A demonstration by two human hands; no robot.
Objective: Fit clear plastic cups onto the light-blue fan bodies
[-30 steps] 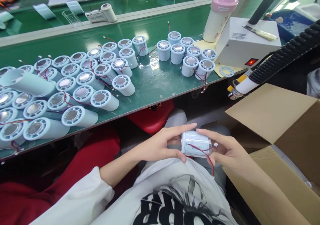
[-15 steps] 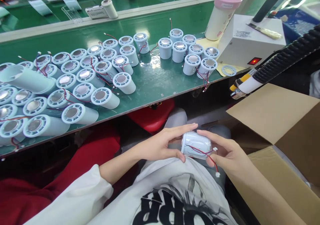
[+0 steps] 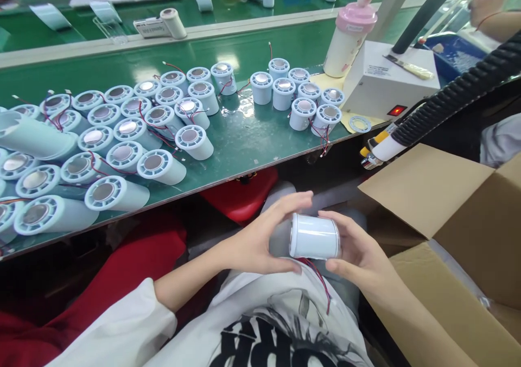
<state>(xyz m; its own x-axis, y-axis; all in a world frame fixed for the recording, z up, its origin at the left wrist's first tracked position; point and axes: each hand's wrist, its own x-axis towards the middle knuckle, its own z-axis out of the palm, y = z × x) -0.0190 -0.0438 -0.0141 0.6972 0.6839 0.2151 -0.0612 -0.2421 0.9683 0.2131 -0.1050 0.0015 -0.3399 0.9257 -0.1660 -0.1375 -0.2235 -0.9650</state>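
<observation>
Pale cylinder (image 3: 314, 236) lying sideways between both hands, long axis left to right; left hand (image 3: 260, 236) cupping one end, right hand (image 3: 358, 253) the other, below the worktop (image 3: 244, 139).

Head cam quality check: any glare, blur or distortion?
Head view: ceiling-light glare on the green bench and the metal discs of the standing cylinders; the held cylinder and both hands are sharp; wide-angle bending towards the edges; far background bright, slightly washed out.

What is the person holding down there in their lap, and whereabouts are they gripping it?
A pale cylinder, held sideways by its two ends between the left hand and right hand.
</observation>
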